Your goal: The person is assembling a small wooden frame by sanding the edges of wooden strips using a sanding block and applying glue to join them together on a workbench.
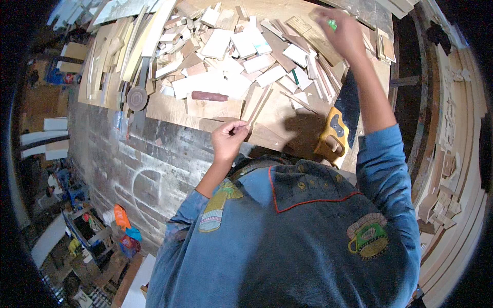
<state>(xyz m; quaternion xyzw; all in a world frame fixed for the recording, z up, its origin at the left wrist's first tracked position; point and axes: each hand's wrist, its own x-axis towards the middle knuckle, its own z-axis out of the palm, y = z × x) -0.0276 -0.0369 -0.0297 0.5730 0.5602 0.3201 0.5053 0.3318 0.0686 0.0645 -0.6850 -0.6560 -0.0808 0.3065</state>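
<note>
My left hand [227, 142] pinches the near end of a thin wooden strip [260, 104] over the bench's front part. At the far right my right hand [343, 35] is raised above a long plank [309, 36]. Its fingers are curled round a small green object [332, 24], blurred and mostly hidden, so its kind does not show. Below my right forearm lies a handsaw [334, 134] with a yellow handle and dark blade. A reddish-brown rod-like piece [209, 96] rests on a flat board just beyond my left hand.
Offcuts [215, 46] of white and brown wood are heaped across the bench. A dark green pencil-like stick [295, 77] lies among them. At left are long strips [134, 46] and a round wooden disc [137, 98] on a dark bar. A worn grey surface [118, 154] borders the bench.
</note>
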